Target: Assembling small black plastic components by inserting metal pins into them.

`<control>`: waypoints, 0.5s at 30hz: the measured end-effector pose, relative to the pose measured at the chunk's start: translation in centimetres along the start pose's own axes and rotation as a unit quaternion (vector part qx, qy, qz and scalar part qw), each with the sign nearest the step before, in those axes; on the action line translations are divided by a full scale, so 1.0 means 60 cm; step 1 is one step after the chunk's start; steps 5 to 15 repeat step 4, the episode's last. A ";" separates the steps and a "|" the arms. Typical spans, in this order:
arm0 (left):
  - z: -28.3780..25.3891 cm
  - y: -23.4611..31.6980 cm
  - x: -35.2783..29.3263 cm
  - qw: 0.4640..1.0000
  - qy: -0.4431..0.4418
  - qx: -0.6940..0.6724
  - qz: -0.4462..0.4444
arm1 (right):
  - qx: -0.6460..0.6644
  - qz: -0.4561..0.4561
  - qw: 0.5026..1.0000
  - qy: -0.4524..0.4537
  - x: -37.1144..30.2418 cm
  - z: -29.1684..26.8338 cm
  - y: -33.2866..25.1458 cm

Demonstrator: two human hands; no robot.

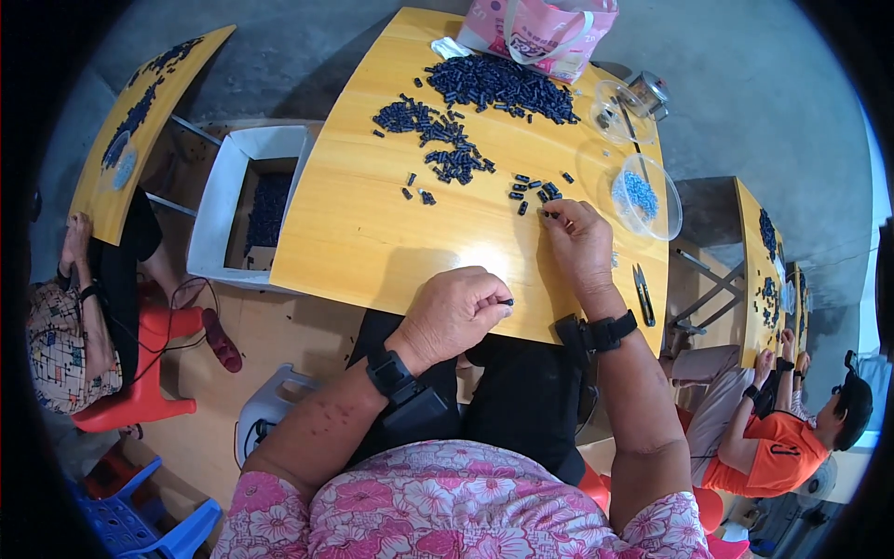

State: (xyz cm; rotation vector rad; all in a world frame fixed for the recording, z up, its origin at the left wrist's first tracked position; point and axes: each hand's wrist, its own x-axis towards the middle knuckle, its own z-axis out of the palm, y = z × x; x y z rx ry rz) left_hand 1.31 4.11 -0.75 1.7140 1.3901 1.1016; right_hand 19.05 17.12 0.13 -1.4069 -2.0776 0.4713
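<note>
Over the table's near edge, my left hand [452, 312] is closed in a pinch. A small black piece [507, 302] sticks out between its thumb and finger. My right hand [579, 244] is farther forward and to the right, its fingertips pinched on a tiny dark piece [549, 215]; how much is held is hard to see. Just beyond those fingers lie several loose black cylindrical parts [523, 194]. A larger spread of such parts [456, 166] reaches back to a big heap [503, 88] on the wooden table [354, 238].
To the right stand a clear bowl of small blue pieces [639, 196], another clear container [616, 102], a glass jar [650, 93] and thread snips [643, 294]. A pink bag [549, 37] is at the back. A white box [219, 228] adjoins the left edge. Other people [768, 447] sit at nearby tables.
</note>
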 end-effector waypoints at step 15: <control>-0.001 -0.001 0.003 0.999 0.010 -0.035 -0.023 | 0.008 0.002 1.000 0.001 0.002 0.002 0.008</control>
